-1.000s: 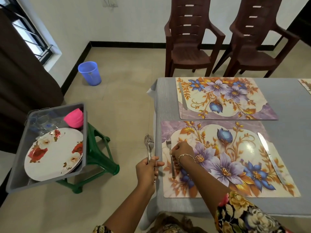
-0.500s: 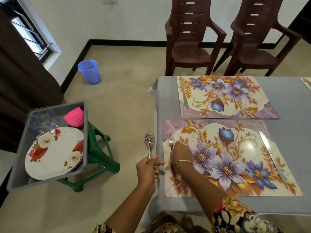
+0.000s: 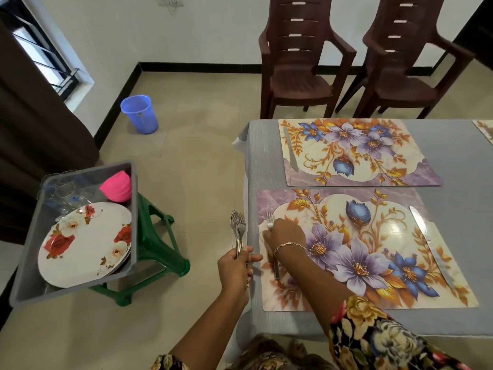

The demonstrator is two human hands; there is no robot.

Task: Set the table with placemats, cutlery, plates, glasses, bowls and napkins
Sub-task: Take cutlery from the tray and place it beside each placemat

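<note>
Head view: the left hand (image 3: pixel 234 268), just left of the near placemat (image 3: pixel 373 263), has its grip closed round a bundle of forks (image 3: pixel 237 228), tines up. The right hand (image 3: pixel 285 233) reaches over that mat's left edge, bent fingers holding one fork (image 3: pixel 275 271) flat on it. Beyond it lies a far placemat (image 3: pixel 360 153). There are two knives, a near knife (image 3: pixel 426 239) and a far knife (image 3: pixel 290 150). Both hands have stayed put since a second ago.

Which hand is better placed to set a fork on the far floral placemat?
Probably the right hand: it is over the grey-clothed table, resting only on the laid silver metal fork. The left hand is off the table's edge, gripping the bundle of spare forks.
</note>
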